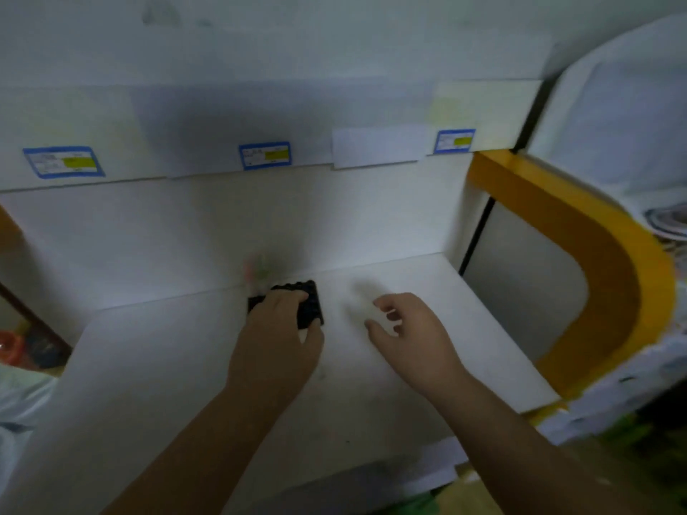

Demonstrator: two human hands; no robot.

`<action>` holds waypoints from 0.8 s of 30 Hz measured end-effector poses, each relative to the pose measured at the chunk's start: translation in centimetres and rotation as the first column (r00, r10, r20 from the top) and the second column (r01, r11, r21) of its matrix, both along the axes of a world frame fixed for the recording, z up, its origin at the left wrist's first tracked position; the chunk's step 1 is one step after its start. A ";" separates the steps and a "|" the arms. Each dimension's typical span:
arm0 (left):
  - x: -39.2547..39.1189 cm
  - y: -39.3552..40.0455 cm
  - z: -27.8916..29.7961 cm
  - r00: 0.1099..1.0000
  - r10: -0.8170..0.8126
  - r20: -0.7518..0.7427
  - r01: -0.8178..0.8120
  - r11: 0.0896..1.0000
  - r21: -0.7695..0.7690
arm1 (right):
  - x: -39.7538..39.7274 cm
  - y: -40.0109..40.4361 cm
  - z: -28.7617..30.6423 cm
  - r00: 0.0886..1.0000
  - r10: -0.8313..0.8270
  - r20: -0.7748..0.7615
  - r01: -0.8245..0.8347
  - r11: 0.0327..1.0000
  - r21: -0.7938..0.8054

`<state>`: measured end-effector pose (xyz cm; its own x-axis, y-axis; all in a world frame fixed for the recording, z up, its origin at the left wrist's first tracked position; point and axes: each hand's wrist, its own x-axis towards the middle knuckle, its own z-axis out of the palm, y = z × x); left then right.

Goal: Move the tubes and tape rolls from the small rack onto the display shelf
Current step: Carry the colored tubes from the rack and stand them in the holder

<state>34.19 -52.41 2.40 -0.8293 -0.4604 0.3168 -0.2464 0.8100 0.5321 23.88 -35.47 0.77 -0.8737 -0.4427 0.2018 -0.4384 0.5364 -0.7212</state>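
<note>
The small black rack point(297, 304) sits on the white display shelf point(167, 366), close to the back wall point(186, 232), just left of centre. Its top face shows rows of round sockets, so it reads as a moulded block, probably rigid plastic. Judged by its size, it is light and may slide on the smooth shelf surface when an item is pulled out.

The left hand point(279, 336) rests on the rack, fingers curled over its top edge and thumb at the 5 o'clock corner, bracing it. At 11 o'clock from the rack, a pale pink-and-green blur point(256, 271) stands upright; it may be tubes, but motion blur prevents confirmation.

The right hand point(405, 332) hovers at 3 o'clock from the rack, apart from it. Its fingers are loosely curled. A pale blurred shape point(366, 310) lies at its fingertips; whether the hand holds it cannot be determined.

Handling notes (judgement):
- Tubes are likely light, smooth and slender. Pinch each near the top and lift straight up.
- Tape rolls, if present, are not visible here.
- Keep the rack braced during each extraction.

Blue-bordered price labels point(264, 155) with yellow patches line the edge of the upper shelf. A curved yellow frame point(602, 254) stands at 3 o'clock beyond the shelf.
</note>
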 end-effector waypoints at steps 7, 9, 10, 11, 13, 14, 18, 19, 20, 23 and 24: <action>-1.2 14.1 2.8 0.965 -0.260 0.023 0.259 0.965 0.046 | 2.9 13.6 2.2 0.988 -0.117 -0.100 0.120 0.992 0.025; -1.3 18.4 3.2 0.949 -0.310 0.056 0.310 0.951 0.011 | 4.0 18.0 3.2 0.985 -0.100 -0.141 0.107 0.993 0.048; -1.2 20.5 3.2 0.941 -0.331 0.070 0.332 0.943 -0.010 | 4.5 20.2 3.7 0.986 -0.077 -0.146 0.088 0.993 0.072; -1.1 22.6 3.3 0.933 -0.349 0.089 0.353 0.935 -0.029 | 5.1 22.4 4.1 0.989 -0.050 -0.139 0.065 0.992 0.104; -0.7 26.9 3.7 0.912 -0.386 0.138 0.393 0.919 -0.023 | 5.9 26.9 4.9 0.989 -0.029 -0.144 0.052 0.985 0.164; -0.6 29.0 3.8 0.900 -0.406 0.159 0.413 0.911 -0.011 | 5.9 29.2 5.1 0.984 -0.041 -0.174 0.075 0.979 0.191; -1.5 36.6 3.8 0.882 -0.436 0.176 0.454 0.888 -0.074 | 4.6 38.3 5.1 0.960 -0.154 -0.235 0.217 0.937 0.274; -1.9 38.3 4.0 0.885 -0.433 0.175 0.450 0.890 -0.073 | 4.3 40.4 5.2 0.957 -0.173 -0.233 0.237 0.929 0.284; -2.4 39.9 4.3 0.885 -0.435 0.168 0.450 0.891 -0.063 | 4.0 42.3 5.3 0.955 -0.187 -0.230 0.252 0.922 0.296; -4.0 44.0 4.9 0.868 -0.462 0.181 0.475 0.879 -0.036 | 3.2 47.1 5.5 0.945 -0.224 -0.239 0.294 0.902 0.317; -4.5 45.2 5.1 0.861 -0.472 0.188 0.487 0.873 -0.040 | 2.8 48.3 5.5 0.940 -0.237 -0.245 0.310 0.895 0.321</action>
<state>29.65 -7.20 7.46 -0.9845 0.0296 0.1731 0.1047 0.8902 0.4434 26.70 12.88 6.23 -0.9296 -0.2650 0.2562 -0.3490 0.8564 -0.3805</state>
